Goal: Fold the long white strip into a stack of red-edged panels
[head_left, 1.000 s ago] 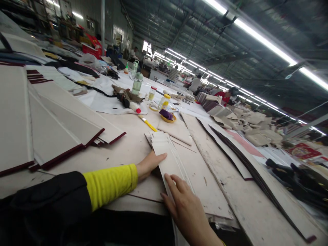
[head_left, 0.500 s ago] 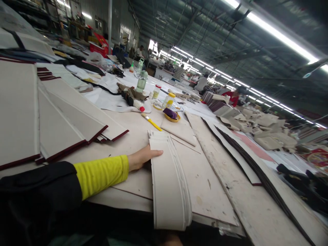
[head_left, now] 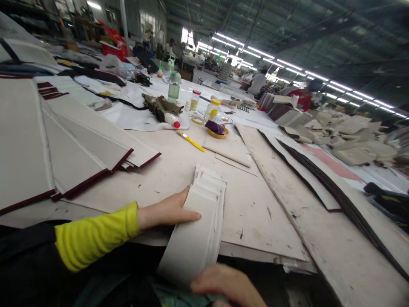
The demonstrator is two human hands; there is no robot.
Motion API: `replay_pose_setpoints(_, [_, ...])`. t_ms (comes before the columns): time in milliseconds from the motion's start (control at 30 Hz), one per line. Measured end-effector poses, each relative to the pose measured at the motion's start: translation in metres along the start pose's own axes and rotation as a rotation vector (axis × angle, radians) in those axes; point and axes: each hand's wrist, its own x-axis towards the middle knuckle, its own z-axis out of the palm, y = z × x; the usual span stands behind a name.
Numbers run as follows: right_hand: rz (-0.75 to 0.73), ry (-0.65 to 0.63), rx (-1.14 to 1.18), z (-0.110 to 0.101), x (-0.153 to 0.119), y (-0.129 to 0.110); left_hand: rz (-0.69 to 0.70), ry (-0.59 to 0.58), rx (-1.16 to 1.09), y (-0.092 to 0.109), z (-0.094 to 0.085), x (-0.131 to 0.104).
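Observation:
A stack of long off-white strips [head_left: 201,221] lies over the front edge of the work table, its near end bending down off the edge. My left hand [head_left: 174,209], in a yellow cuff, grips the stack from its left side, thumb on top and fingers hidden beneath. The far ends of the strips are slightly fanned. At the bottom, my right hand [head_left: 228,283] is beside the lower end of the stack. It is blurred, and I cannot tell whether it touches the strips. A brush with a yellow handle [head_left: 191,141] lies beyond the stack.
Large pale panels with maroon edges [head_left: 79,157] overlap at left. A yellow dish [head_left: 217,131] with purple cloth, a yellow-lidded jar [head_left: 212,109] and a green bottle [head_left: 174,87] stand farther back. A long board [head_left: 287,204] and dark-edged sheets [head_left: 319,175] lie at right.
My left hand has drawn the stack nearer, and its hanging end has swung left. My right hand has risen into view from the bottom edge. The camera view has shifted slightly.

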Motion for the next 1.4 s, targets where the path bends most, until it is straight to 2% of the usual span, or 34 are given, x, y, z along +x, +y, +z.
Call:
replay_pose_setpoints(100, [-0.022,0.319,-0.159,-0.004,0.017,0.007,0.035,0.047,0.074,0.001,0.008,-0.007])
replay_pose_setpoints(167, [-0.052,0.399,-0.223,0.002,0.032,0.019,0.037,0.049,0.130,0.002,0.006,-0.012])
replay_pose_setpoints(233, [-0.069,0.434,-0.230,0.010,0.041,0.032,-0.010,0.017,0.203,0.003,-0.003,-0.017])
replay_pose_setpoints(333, [-0.092,0.420,-0.291,0.019,0.044,0.043,-0.089,0.061,0.383,0.005,-0.022,-0.019])
replay_pose_setpoints(433, [-0.114,0.391,-0.333,0.020,0.041,0.044,0.019,0.105,0.610,0.010,-0.032,-0.013])
replay_pose_setpoints(533, [-0.123,0.396,-0.333,0.019,0.040,0.042,0.144,0.000,0.807,0.017,-0.029,-0.002])
replay_pose_setpoints(700, [-0.130,0.400,-0.329,0.018,0.041,0.042,0.101,-0.105,1.028,0.032,-0.022,0.011])
replay_pose_setpoints(933, [-0.131,0.412,-0.326,0.018,0.041,0.045,-0.031,-0.289,0.992,0.048,-0.022,0.032])
replay_pose_setpoints(1133, [-0.131,0.423,-0.337,0.019,0.041,0.045,0.126,-0.321,0.973,0.046,-0.007,0.040])
replay_pose_setpoints(1400, [-0.141,0.443,-0.360,0.021,0.041,0.046,0.304,-0.285,1.020,0.036,0.000,0.029])
